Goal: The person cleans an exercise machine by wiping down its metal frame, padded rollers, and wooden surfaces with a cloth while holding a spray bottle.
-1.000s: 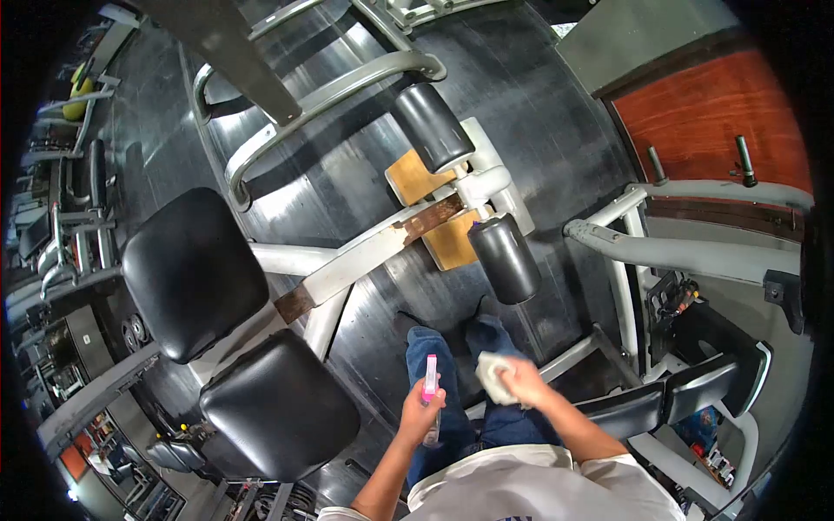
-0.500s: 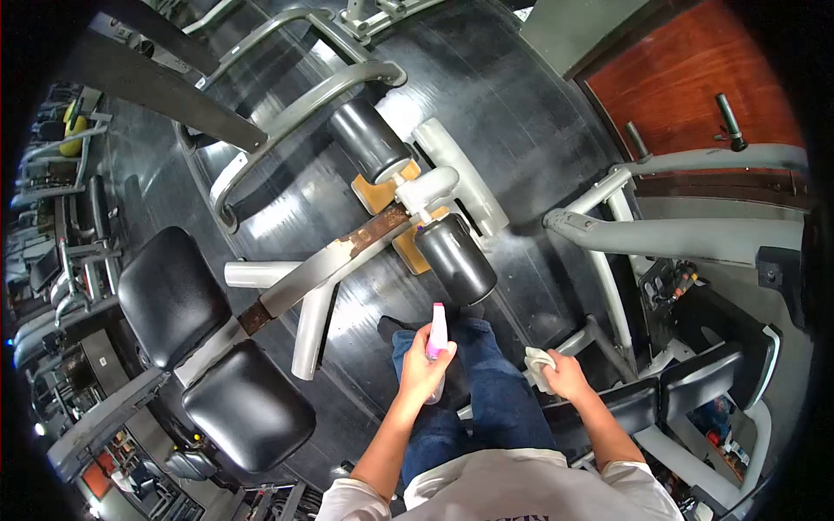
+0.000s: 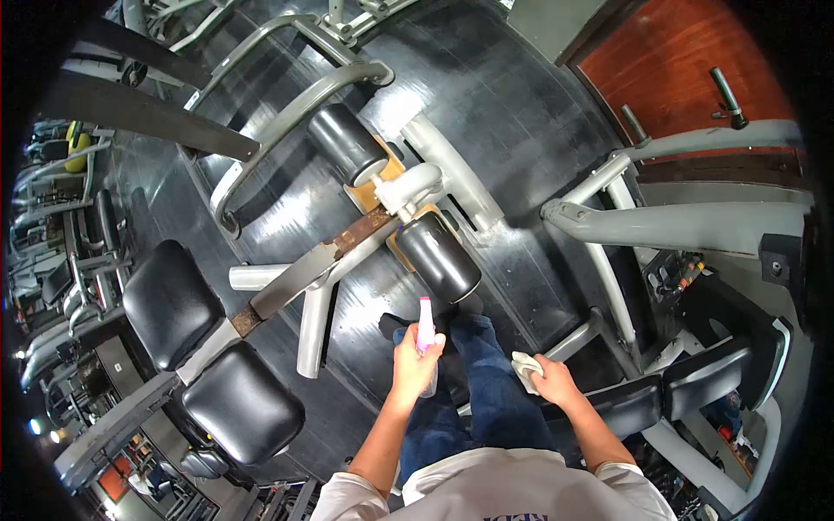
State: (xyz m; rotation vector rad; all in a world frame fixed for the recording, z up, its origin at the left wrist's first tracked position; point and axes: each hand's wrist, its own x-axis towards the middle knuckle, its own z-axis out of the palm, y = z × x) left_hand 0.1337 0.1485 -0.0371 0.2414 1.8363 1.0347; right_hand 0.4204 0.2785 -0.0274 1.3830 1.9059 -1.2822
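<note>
My left hand (image 3: pixel 413 365) is wrapped round a spray bottle (image 3: pixel 426 323) with a white and pink head; its clear body shows below the fingers. The nozzle points away from me, just short of the nearer black foam roller (image 3: pixel 439 258). My right hand (image 3: pixel 553 380) grips a pale cloth (image 3: pixel 526 368) off to the right, above my jeans and apart from the machine. A second black roller (image 3: pixel 347 143) sits farther off on the same bench frame. To the left are two black padded cushions (image 3: pixel 243 404) joined to that frame by a beam with rust-brown patches (image 3: pixel 360 233).
A curved grey tube frame (image 3: pixel 304 108) stands beyond the rollers. On the right, a thick grey machine arm (image 3: pixel 678 230) juts in near a reddish wooden panel (image 3: pixel 686 65). Black padded seats (image 3: pixel 708 379) lie at lower right. More gym machines line the left side.
The spray bottle in my left hand and the cloth in my right hand have shifted slightly left. The view has turned a little, so the rollers appear farther left.
</note>
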